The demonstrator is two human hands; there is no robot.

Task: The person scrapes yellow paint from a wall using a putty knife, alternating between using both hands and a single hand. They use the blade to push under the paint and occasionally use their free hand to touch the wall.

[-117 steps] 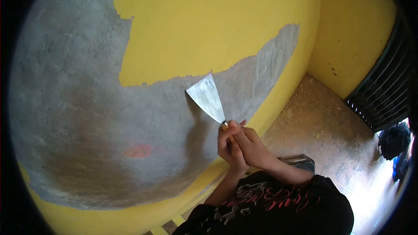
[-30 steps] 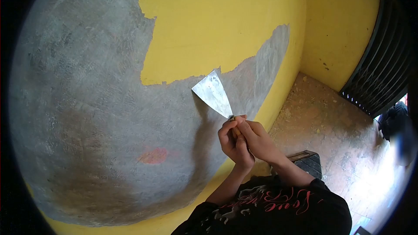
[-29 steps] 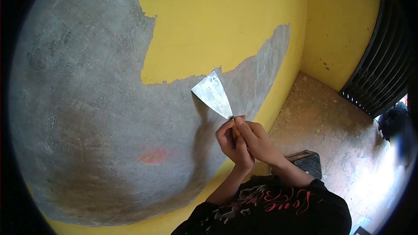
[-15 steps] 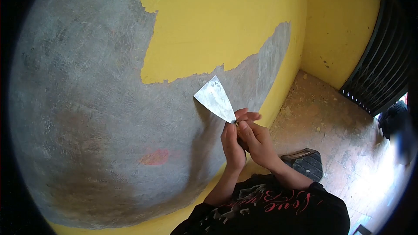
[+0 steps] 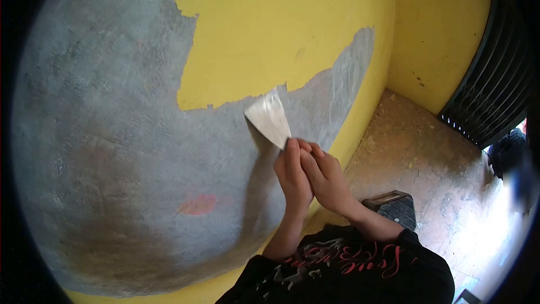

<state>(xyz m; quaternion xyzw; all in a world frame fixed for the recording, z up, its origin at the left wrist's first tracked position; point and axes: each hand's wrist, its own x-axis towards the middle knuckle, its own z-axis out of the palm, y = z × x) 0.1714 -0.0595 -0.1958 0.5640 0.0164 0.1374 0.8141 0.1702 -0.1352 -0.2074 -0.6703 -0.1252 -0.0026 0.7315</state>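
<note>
Both hands on one tool: a scraper (image 5: 268,118), its pale metal blade slanted up and leftward at the wall (image 5: 140,191). Blade's front edge lies just beside the ragged lower edge of a field of yellow paint (image 5: 253,39), its upper corner about at the paint line (whether metal touches wall, cannot tell). Left hand (image 5: 293,177) closed about the handle, index finger laid forward to the foot of the blade; right hand (image 5: 328,183) pressed against it from the other side, fingers curled over (handle itself hidden between the two). Grey bare surface (image 5: 112,107) fills the wall left of and below the paint; a reddish smudge (image 5: 198,205) sits toward its lower part. Blade and arms throw a dark shadow (image 5: 257,183) on the grey. Yellow strip (image 5: 360,126) along the wall's bottom edge, then brownish floor (image 5: 405,141), marked with pale specks. Dark ridged box-like object (image 5: 398,211) on the floor near that edge, beside the right forearm. Black barred gate (image 5: 489,73) at the floor's far edge, dark bundle (image 5: 509,157) by its lower corner. Black shirt (image 5: 360,270), pink lettering.
</note>
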